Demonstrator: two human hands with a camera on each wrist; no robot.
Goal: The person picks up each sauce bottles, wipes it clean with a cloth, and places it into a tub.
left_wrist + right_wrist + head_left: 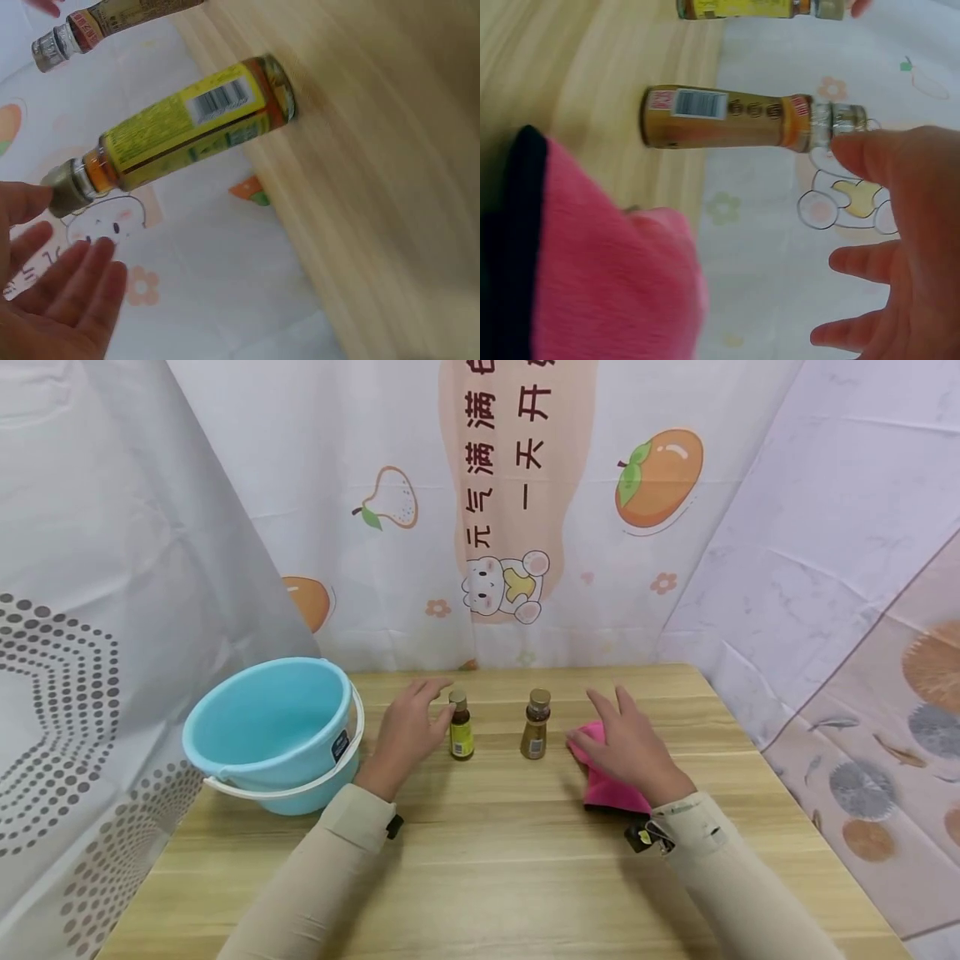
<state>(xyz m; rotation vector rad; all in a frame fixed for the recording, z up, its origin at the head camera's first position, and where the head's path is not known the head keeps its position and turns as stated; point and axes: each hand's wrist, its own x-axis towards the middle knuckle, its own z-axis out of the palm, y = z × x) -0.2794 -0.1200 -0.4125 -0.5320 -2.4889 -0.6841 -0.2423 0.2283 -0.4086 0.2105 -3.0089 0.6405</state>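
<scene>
Two small glass bottles stand upright on the table. One [462, 728] has a yellow-green label and a dull gold cap; the other [534, 727] is slimmer at the waist, with a brown-gold label. My left hand [411, 727] hovers just left of the yellow-labelled bottle, fingers spread, its thumb tip right at the cap [66, 189] in the left wrist view. Over a crumpled pink cloth [611, 789] with a dark edge hangs my right hand [630, 743], fingers apart and holding nothing. From the right wrist camera, its thumb overlaps the brown-labelled bottle's cap [849, 120].
A light blue bucket [300, 781] with a white handle [300, 789] stands at the table's left, close beside my left forearm. The wooden table [480, 877] ends at the back against a printed curtain [390, 568]. More patterned curtains hang at both sides.
</scene>
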